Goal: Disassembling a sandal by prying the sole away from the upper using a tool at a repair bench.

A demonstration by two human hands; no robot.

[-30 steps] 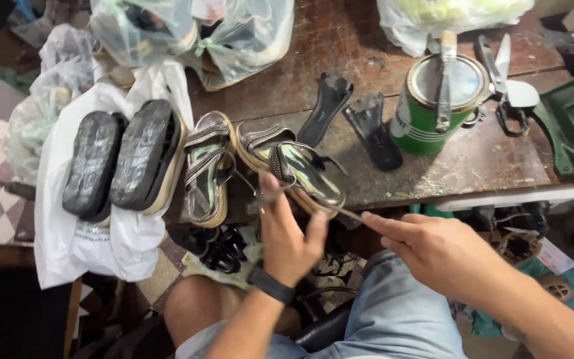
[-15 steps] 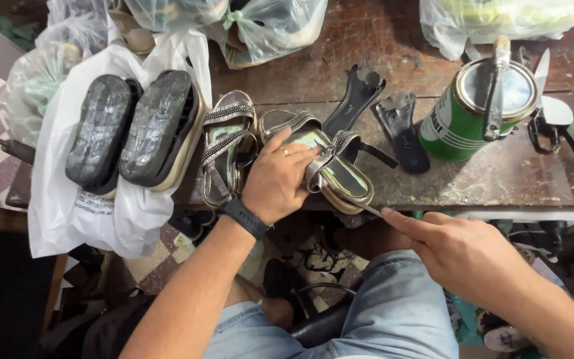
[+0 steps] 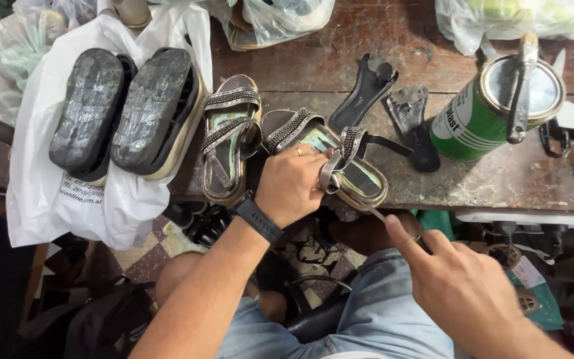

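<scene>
The left hand (image 3: 291,184), fingers clamped on the sandal (image 3: 340,166), hides its middle, now lying nearer the green can (image 3: 479,119); the right hand (image 3: 463,286) pinches a thin, half-hidden tool (image 3: 378,214).

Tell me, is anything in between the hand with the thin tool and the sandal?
Nothing visible is. The right hand points a thin tool at the sandal edge, and the gap is open. The left hand grips the sandal's strap from the other side.

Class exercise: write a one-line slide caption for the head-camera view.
At a worn wooden bench, the left hand steadies a strappy sandal while the right hand holds a thin tool at its sole.
</scene>
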